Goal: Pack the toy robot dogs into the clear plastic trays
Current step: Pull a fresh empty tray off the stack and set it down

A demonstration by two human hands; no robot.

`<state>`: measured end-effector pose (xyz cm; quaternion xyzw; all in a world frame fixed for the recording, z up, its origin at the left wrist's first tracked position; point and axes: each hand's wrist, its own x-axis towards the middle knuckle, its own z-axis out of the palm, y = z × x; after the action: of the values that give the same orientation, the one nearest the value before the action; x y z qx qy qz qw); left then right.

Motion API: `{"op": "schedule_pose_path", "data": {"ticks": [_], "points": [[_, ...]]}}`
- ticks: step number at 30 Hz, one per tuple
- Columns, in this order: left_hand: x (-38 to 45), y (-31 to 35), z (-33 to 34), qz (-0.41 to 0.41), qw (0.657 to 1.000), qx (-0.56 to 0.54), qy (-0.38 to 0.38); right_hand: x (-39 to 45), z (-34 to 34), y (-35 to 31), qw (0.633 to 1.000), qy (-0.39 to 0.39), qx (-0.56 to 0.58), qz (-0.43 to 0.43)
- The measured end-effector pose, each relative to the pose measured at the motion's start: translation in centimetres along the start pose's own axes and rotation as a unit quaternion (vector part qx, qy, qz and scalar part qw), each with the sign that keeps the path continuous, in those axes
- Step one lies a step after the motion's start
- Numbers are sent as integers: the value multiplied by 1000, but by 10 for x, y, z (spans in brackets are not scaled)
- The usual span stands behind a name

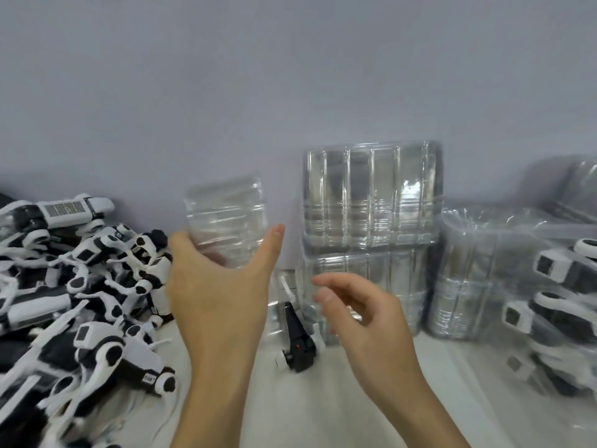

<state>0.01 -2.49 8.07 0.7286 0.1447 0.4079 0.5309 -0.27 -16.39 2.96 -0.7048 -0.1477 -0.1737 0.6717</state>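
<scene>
**Left hand lifts a clear tray**

The left hand (219,286) grips one clear tray (226,215) at 12 o'clock. The right hand (361,315) hovers empty, fingers loosely curled. Toy dogs (87,286) lie heaped at 9 o'clock, stacked trays (371,195) at 1 o'clock.

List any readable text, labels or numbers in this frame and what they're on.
None readable.
Small white label on a toy robot dog in the left pile: dark marks, too blurred to read.
Patterned panel on the top dog's back: a grid, not legible text.
</scene>
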Motion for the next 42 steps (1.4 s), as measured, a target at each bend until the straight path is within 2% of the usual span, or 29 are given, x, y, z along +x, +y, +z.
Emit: {"op": "schedule_pose_path", "data": {"ticks": [6, 16, 22, 27, 42], "points": [[-4, 10, 0, -31, 997, 8, -75, -2, 8, -20, 997, -39, 64, -12], [-3, 13, 0, -74, 988, 4, -138, 0, 6, -16, 988, -55, 129, 67], [-3, 13, -2, -73, 983, 10, -169, 0, 8, -14, 984, -45, 148, 93], [-1, 10, -5, -57, 970, 43, -231, 0, 9, -16, 985, -16, 142, 92], [8, 3, -14, -36, 962, 14, -269, -2, 12, -22, 987, 4, 139, 78]]}}
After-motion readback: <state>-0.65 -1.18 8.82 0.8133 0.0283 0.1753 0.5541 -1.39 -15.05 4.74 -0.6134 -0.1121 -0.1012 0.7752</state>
